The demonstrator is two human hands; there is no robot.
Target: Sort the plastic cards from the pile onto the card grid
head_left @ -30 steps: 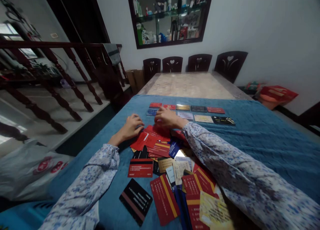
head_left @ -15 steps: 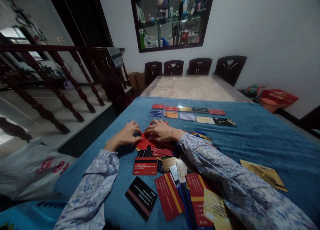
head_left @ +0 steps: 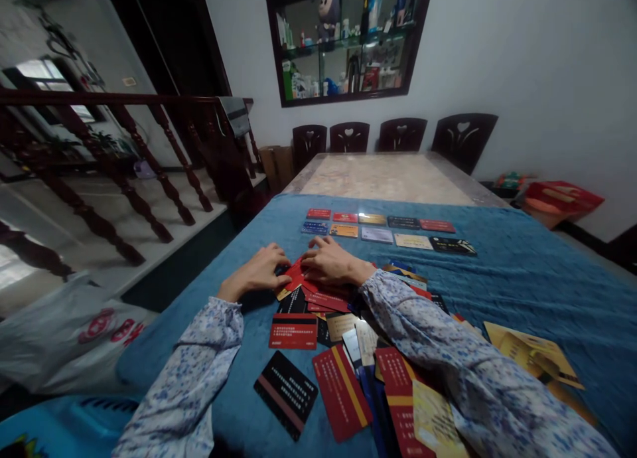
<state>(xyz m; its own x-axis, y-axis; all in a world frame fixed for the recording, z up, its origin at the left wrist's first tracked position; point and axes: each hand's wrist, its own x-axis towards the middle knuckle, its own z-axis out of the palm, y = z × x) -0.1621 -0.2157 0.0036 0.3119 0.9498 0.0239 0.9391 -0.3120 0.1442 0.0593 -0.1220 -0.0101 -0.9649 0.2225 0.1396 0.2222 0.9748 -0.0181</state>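
My left hand is at the far left edge of a heap of plastic cards, its thumb and curled fingers at the edge of a red card. From the other side my right hand, palm down with bent fingers, grips the same card and covers much of it. A dark card edge shows between my left thumb and fingers. Just below lie a black card and dark red cards. Nearer to me are a red card with a black stripe and a black card with a brown stripe.
Beyond my hands, two rows of cards, one with an orange card, lie on the blue cloth. A gold card-like sheet is at right. Chairs stand behind the table; a wooden railing runs at left.
The view has shifted slightly, so everything sits a little further right. Between my hands the red card has turned a little, and a dark edge now shows by my left fingers.
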